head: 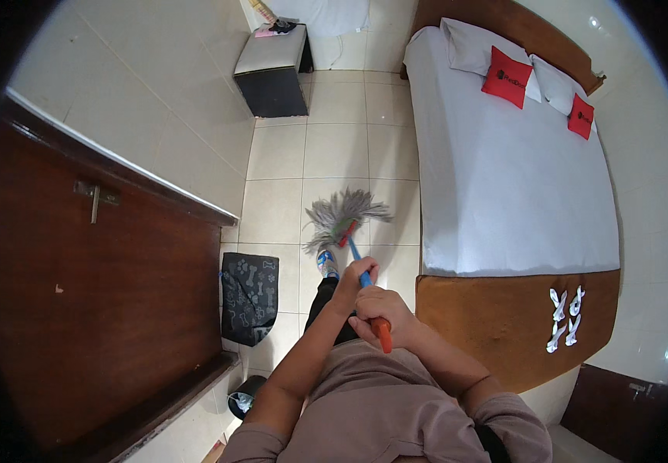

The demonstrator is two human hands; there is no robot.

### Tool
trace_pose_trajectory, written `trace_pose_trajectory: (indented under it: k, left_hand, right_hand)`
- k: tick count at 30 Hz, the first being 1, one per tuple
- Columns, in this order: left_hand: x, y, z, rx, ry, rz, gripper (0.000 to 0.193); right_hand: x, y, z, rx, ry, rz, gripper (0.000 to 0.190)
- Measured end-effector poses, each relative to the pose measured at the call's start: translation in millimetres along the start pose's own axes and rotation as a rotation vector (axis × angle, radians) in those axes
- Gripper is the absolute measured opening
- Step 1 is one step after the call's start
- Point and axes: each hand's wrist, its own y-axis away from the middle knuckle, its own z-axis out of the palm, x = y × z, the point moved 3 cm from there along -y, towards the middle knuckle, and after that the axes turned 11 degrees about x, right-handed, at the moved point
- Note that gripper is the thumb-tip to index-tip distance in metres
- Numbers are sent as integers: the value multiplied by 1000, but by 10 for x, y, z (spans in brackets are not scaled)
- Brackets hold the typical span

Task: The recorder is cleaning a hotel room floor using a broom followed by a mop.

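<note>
A string mop with grey strands rests on the beige tiled floor in front of me, its strands fanned out just beyond my shoe. From its red clamp a blue handle with an orange end rises towards my body. My left hand is wrapped around the blue shaft, farther down the handle. Nearer my waist, my right hand grips the handle just before its orange end. The two hands are close together. One patterned shoe shows beside the mop head; the other foot is hidden.
On the right stands a bed with a white sheet, red cushions and a brown runner. To the left are a wooden door, a dark doormat and a bin. A padded stool stands beyond, against the wall.
</note>
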Motion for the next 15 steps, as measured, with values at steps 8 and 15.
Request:
trace_pose_trajectory:
  k: [8,15]
  left_hand:
    - [-213,321,-235,113,-129,22,5]
    - [62,472,112,-186,81,28,5]
  right_hand:
    - [-8,192,120,-62,-105,-8,24]
    - [-272,551,-21,104,74,91,25]
